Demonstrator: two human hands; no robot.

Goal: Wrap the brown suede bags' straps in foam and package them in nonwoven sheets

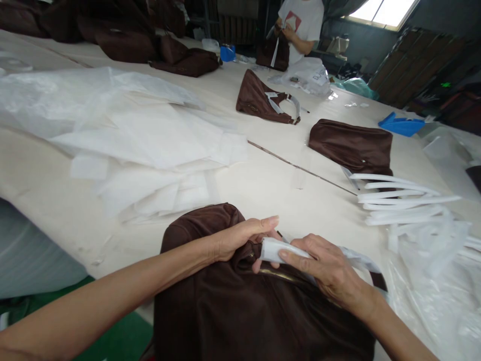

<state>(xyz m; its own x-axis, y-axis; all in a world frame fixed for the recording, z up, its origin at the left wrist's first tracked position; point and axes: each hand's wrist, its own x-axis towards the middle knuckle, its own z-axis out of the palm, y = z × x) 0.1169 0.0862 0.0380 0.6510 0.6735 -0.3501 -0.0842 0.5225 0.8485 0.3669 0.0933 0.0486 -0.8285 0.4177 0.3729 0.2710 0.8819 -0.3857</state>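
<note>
A dark brown leather handbag [225, 311] lies in front of me at the near table edge, its brass zipper [278, 274] running along the top. The bag's strap is wrapped in white padding paper [271, 249]. My left hand [246, 239] is curled around the strap near its metal fitting, thumb stretched along the top and fingertips below. Pinched between the thumb and fingers of my right hand [326, 263] is the white wrapping on the strap. Beyond the right hand, the strap curves on, also wrapped, to a bare brown end.
White tissue sheets [150, 130] spread on the left of the table. White foam strips [402, 198] and clear plastic [424, 291] lie right. Ahead are two brown bags [255, 98], [351, 145] and a blue holder [402, 124]. A person [300, 30] handles another bag.
</note>
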